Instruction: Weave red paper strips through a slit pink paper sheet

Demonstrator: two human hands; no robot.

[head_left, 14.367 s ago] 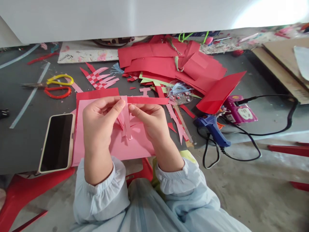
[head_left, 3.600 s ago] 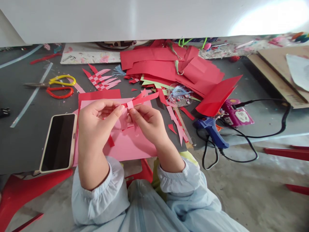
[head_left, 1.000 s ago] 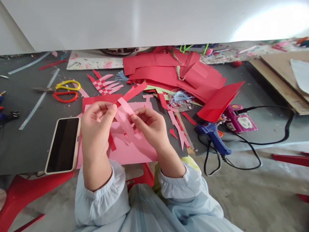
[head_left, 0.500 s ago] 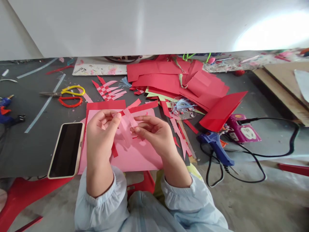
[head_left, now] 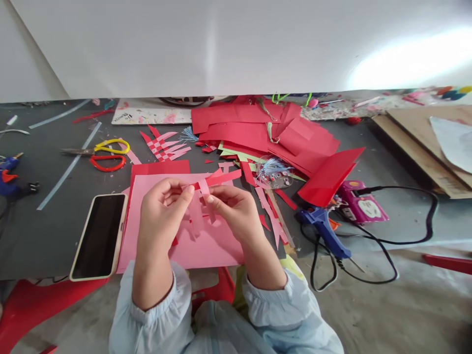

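CRAFT COUNTER, MID-WEAVE: A person in pale blue sleeves works paper strips over a cluttered dark counter (head_left: 44, 236). The left hand (head_left: 162, 209) pinches thumb against forefinger on the near end of a red strip (head_left: 223, 177). That strip runs out to the right across several pink strips (head_left: 195, 219) hanging down from the same pinch. The right hand (head_left: 236, 211) closes its fingertips on the top of one of those pink strips, just beside the left thumb. Both grips are closed on paper, with nothing loose between them. The bundle appears to be held just above a pink sheet (head_left: 214, 246) that lies flat on the counter, with a red sheet (head_left: 158, 168) showing past its far edge.

Done well, this crossing seems to call for a firm left pinch where the strips meet, so that none slides. The right fingers would handle one pink strip at a time, flat and square to the red one, drawn snug without creasing.

A smartphone (head_left: 98, 236) lies face up to the left. Farther back are scissors (head_left: 106, 155) with yellow and red loops, a red-and-pink woven piece (head_left: 164, 145) and a heap of red paper (head_left: 258, 130). A blue glue gun (head_left: 324, 231) lies to the right.
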